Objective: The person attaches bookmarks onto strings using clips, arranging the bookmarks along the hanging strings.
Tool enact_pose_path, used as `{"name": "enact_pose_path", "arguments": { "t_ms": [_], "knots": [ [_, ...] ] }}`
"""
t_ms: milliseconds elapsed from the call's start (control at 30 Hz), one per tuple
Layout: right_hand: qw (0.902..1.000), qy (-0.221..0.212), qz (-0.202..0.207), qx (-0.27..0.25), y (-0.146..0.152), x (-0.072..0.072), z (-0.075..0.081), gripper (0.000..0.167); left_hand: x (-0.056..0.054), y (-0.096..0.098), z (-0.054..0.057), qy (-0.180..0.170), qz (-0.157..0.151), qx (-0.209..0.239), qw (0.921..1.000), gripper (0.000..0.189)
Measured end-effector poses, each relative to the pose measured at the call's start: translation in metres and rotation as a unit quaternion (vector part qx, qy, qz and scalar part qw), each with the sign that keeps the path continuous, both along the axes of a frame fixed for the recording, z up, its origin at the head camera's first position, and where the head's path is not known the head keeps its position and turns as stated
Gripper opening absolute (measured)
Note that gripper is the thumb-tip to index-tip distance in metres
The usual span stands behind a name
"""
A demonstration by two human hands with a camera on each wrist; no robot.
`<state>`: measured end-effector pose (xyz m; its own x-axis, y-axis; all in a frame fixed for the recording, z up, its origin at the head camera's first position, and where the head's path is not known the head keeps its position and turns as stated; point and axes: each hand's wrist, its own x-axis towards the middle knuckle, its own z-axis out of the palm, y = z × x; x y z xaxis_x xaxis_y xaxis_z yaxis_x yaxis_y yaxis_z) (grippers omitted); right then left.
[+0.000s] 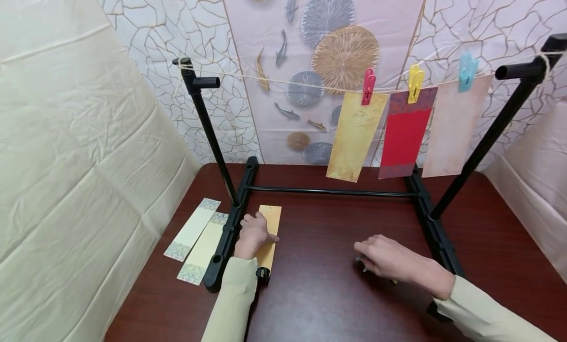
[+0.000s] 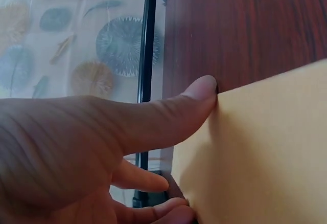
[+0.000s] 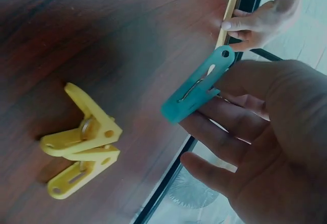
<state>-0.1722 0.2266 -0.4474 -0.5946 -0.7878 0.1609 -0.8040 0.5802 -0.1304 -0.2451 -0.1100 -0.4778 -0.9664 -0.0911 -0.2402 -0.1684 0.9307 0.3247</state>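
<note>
My left hand [image 1: 254, 235] spans a tan paper card [image 1: 268, 256], thumb at its right edge and fingers at its left edge. Close up in the left wrist view, the thumb and fingertips grip both sides of the card [image 2: 265, 137]. On the right, my right hand [image 1: 390, 257] is low over the table. It holds a blue-green clothespin [image 3: 198, 86] at its fingertips, seen from the right wrist. Beside that hand lies a pair of yellow clothespins [image 3: 84, 142], largely hidden from the head view.
A black stand holds up a string [image 1: 266, 78]. Hanging from it are a yellow card [image 1: 356, 135], a red card [image 1: 405, 135] and a pale pink card [image 1: 458, 130], clipped by clothespins. Two cream cards [image 1: 193, 229] lie left of the stand's black foot [image 1: 228, 233].
</note>
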Motion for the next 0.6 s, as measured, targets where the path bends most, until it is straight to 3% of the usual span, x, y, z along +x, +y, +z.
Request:
{"name": "enact_pose_path", "arguments": {
  "t_ms": [233, 367, 600],
  "knots": [
    [0.995, -0.091, -0.038, 0.017, -0.005, 0.0, 0.014, 0.024, -0.001, -0.005, 0.0, -0.018, 0.009, 0.012, 0.9997, 0.086],
    [0.9938, -0.096, -0.053, 0.016, -0.005, 0.002, 0.021, 0.025, -0.002, -0.003, 0.002, -0.021, 0.014, 0.004, 0.9997, 0.084],
    [0.991, -0.113, -0.067, 0.027, -0.001, 0.003, 0.025, 0.024, -0.001, 0.003, 0.004, -0.014, 0.019, -0.01, 0.9997, 0.098]
  ]
}}
